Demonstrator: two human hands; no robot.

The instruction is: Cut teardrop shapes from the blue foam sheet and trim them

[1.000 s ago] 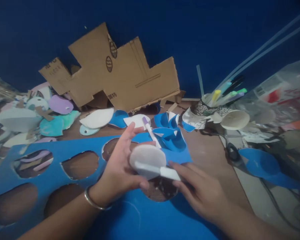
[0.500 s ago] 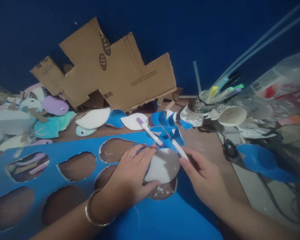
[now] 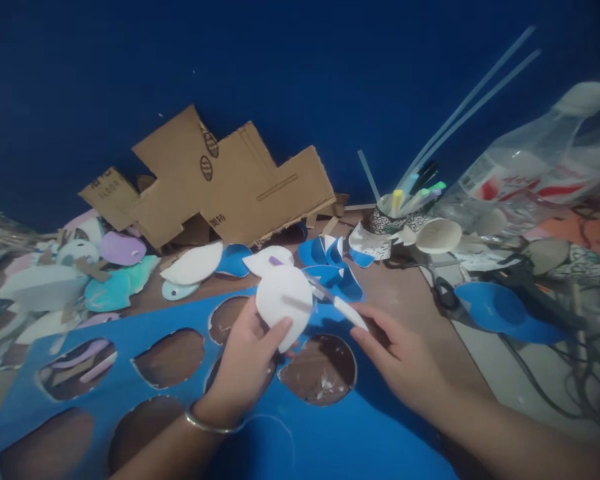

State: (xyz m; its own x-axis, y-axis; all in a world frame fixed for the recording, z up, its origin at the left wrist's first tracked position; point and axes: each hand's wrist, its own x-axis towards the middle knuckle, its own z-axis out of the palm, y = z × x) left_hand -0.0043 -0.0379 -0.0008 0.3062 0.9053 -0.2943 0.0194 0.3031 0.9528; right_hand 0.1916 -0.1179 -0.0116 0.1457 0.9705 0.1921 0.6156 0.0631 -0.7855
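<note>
Rn my L hand (image 3: 245, 357) pinches the white cutout (image 3: 283, 293) above the blue sheet (image 3: 345, 437); my R hand (image 3: 397, 350) grips a white-handled knife (image 3: 349, 313), also above it. Cutout's prob. light, semi-stiff, creasable: hold nr edge.

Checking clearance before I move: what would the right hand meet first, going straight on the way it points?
Probably the white piece in the left hand; the right hand leads with a knife. Depth is unclear, so it might pass behind.
</note>
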